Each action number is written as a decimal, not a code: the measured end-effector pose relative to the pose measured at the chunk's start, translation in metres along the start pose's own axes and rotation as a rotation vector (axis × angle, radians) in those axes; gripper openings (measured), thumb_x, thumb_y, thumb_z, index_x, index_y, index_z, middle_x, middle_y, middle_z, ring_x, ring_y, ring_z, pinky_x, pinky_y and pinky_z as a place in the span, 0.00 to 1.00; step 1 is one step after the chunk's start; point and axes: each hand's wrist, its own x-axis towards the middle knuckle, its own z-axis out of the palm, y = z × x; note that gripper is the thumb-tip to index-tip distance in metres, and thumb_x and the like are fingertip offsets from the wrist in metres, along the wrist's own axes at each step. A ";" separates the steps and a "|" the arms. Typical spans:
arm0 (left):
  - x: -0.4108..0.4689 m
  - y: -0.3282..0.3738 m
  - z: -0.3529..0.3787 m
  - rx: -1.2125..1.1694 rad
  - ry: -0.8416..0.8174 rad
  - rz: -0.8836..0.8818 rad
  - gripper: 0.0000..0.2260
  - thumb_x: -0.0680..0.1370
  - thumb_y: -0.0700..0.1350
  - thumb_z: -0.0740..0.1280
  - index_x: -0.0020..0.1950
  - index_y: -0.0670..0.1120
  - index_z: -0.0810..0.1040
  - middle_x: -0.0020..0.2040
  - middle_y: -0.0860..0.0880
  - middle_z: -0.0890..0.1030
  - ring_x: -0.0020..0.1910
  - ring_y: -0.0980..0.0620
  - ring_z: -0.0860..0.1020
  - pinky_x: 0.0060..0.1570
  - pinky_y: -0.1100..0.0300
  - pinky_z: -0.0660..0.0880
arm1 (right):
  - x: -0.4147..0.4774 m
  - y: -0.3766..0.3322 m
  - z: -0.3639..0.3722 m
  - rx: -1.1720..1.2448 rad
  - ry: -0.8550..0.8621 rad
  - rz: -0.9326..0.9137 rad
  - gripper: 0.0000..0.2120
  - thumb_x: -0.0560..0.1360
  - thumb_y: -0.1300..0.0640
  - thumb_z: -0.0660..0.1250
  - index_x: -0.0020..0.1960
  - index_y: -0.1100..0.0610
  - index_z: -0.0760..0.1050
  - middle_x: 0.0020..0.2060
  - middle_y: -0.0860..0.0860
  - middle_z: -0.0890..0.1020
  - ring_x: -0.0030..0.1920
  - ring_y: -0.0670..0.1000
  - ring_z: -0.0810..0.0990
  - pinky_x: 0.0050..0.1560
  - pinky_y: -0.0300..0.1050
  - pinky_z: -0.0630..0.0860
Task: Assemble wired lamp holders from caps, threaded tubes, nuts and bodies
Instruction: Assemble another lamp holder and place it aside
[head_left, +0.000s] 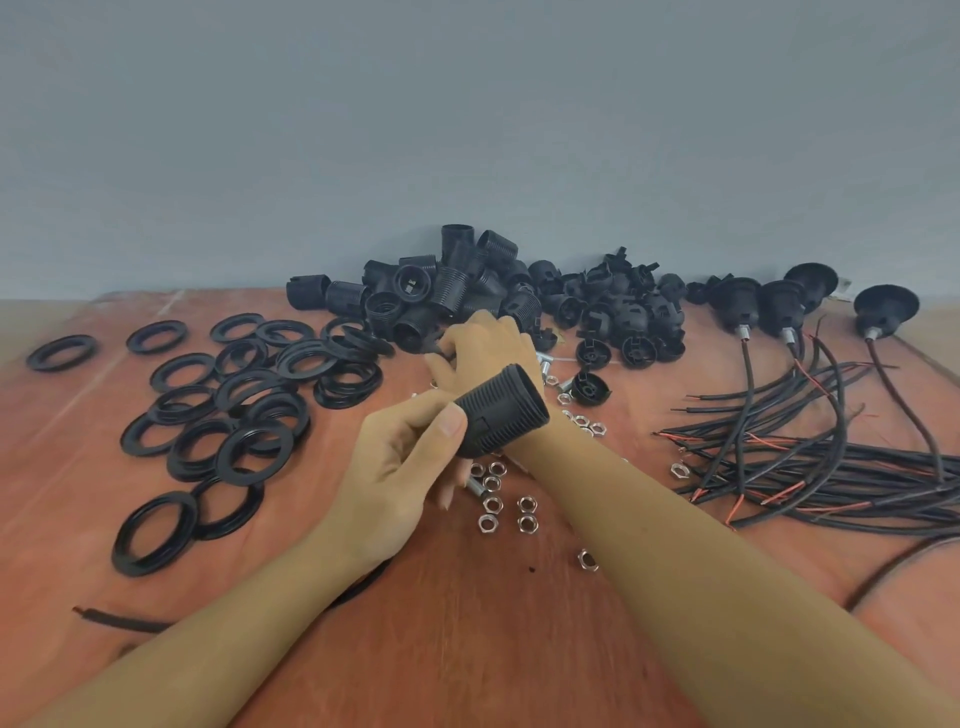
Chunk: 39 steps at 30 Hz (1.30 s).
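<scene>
My left hand (400, 467) grips a black threaded lamp holder body (501, 410) above the table, its open end turned to the right. My right hand (483, 353) reaches past it to the near edge of a pile of black bodies (447, 291). Its fingers curl down there by a dark ring, and what they hold is hidden. Black caps (618, 306) are heaped to the right of the bodies. Silver nuts (493, 504) lie scattered under my hands. A short threaded tube (545, 364) lies just beyond my right hand.
Several black rings (249, 405) spread over the left of the wooden table (467, 649). Black and red wires (805, 457) lie in a bundle at the right, behind them three assembled wired holders (779, 306). One loose wire (119, 621) lies near my left forearm.
</scene>
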 end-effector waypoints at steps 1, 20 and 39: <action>0.000 -0.001 0.000 0.012 0.007 -0.008 0.12 0.79 0.56 0.61 0.42 0.55 0.81 0.28 0.53 0.74 0.24 0.50 0.70 0.24 0.61 0.68 | 0.000 0.002 -0.002 0.035 0.023 0.002 0.11 0.77 0.47 0.64 0.49 0.54 0.79 0.55 0.54 0.77 0.58 0.58 0.72 0.57 0.52 0.67; -0.005 0.006 -0.002 -0.020 -0.033 0.134 0.30 0.82 0.60 0.55 0.40 0.33 0.74 0.29 0.49 0.74 0.23 0.50 0.70 0.26 0.63 0.68 | 0.001 -0.031 0.016 -0.130 -0.182 -0.366 0.15 0.80 0.47 0.62 0.62 0.53 0.75 0.61 0.53 0.70 0.62 0.56 0.67 0.58 0.48 0.64; -0.002 0.002 0.004 0.218 0.029 -0.068 0.12 0.74 0.57 0.64 0.52 0.53 0.80 0.31 0.57 0.77 0.27 0.60 0.73 0.30 0.67 0.71 | -0.068 0.037 -0.068 1.697 0.000 0.482 0.08 0.80 0.53 0.60 0.57 0.51 0.76 0.45 0.55 0.85 0.47 0.56 0.78 0.45 0.48 0.72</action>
